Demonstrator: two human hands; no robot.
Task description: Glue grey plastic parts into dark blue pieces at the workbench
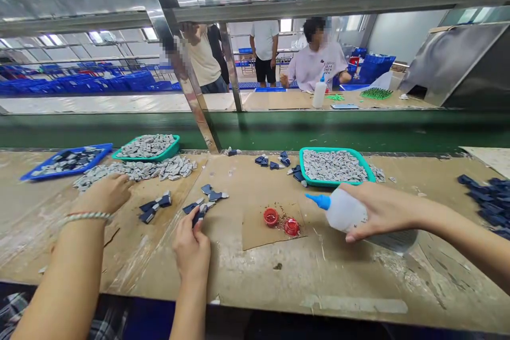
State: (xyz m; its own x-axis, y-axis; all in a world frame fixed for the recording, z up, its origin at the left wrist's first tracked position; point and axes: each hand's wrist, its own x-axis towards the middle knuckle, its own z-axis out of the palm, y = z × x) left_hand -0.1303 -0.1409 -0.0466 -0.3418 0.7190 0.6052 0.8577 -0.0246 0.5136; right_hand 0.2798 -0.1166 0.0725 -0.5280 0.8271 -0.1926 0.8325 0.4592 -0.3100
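While the right hand (pixel 192 249) rests fingers together on a navy-and-grey piece (pixel 198 216) tilted up-right on the bench (pixel 247 276), the left hand (pixel 104 195) lies open near loose grey pieces (pixel 135 170), and a co-worker's hand (pixel 382 211) grips a squeeze bottle (pixel 345 210).

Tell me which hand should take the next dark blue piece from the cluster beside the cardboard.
The left hand: it is already at the dark blue pieces. The right hand is wrapped around the white glue bottle, so it would have to set that down first.

Left hand (pixel 102 195) by grey pieces (pixel 135 170), right hand (pixel 192 247) on blue parts (pixel 198 213), co-worker's hand (pixel 384 210) holding squeeze bottle (pixel 345 211)
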